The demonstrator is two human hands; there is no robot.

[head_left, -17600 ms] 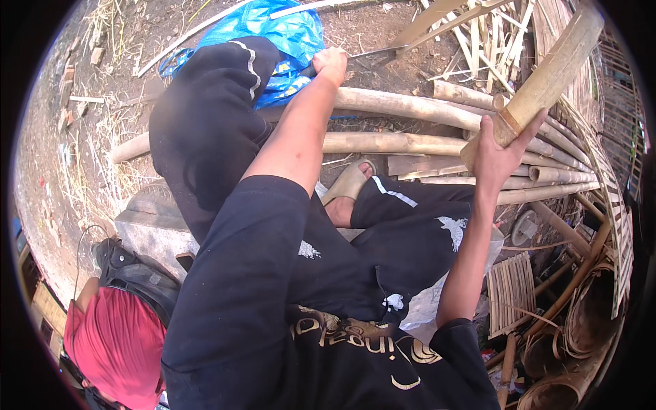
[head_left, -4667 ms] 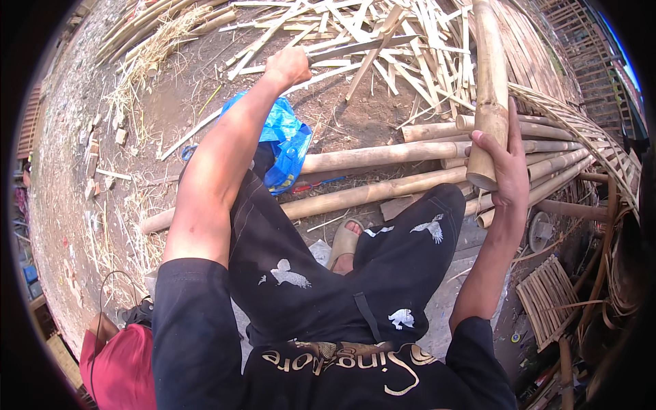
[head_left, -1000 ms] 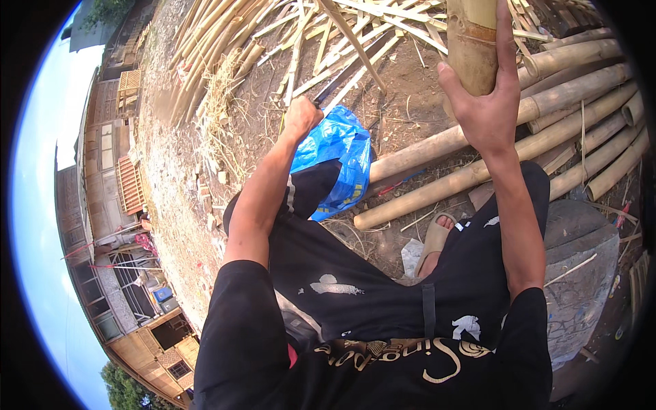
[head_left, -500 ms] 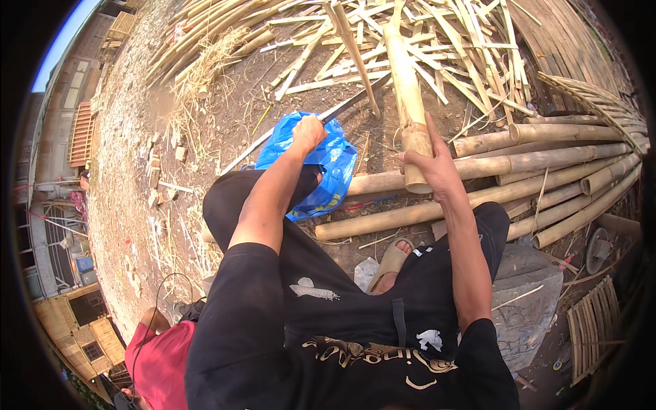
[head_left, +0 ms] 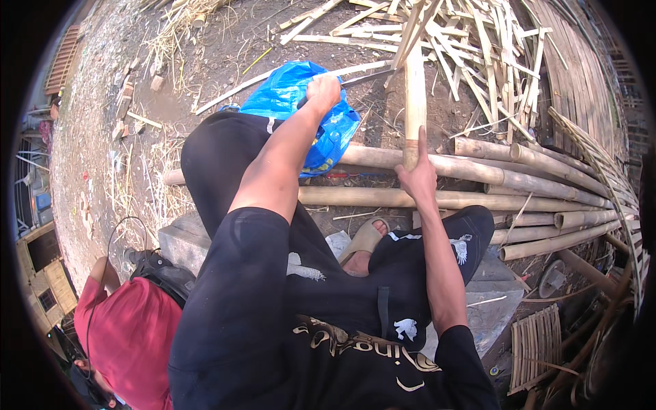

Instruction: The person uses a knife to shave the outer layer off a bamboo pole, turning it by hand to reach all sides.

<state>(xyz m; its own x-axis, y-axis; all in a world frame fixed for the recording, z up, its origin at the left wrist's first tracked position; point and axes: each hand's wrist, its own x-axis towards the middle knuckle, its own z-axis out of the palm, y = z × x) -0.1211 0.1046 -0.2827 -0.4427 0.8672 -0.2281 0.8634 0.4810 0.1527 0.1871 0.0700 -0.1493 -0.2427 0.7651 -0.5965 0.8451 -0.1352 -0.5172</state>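
Observation:
My left hand (head_left: 324, 91) is closed at the near end of a long dark-bladed knife (head_left: 369, 78), its handle hidden in my fist. The blade points right, its tip by a split bamboo strip (head_left: 404, 51) that leans across the pole's far part. A pale bamboo pole (head_left: 415, 96) runs away from me, its near end in my right hand (head_left: 417, 179). My right index finger lies stretched along the pole while the other fingers wrap round it. Beneath my left hand, a blue plastic bag (head_left: 273, 96) lies over my left knee.
Thick bamboo poles (head_left: 471, 169) lie crosswise in front of me and to the right. Split strips (head_left: 478, 68) are heaped at the far side. A person in a red shirt (head_left: 137, 328) sits at lower left. A small slatted bamboo panel (head_left: 535, 345) lies at lower right.
The view has shifted. The held pole has swung more upright, and the leaning strip now crosses it. Both hands keep their grips; the knife tip is now by the strip.

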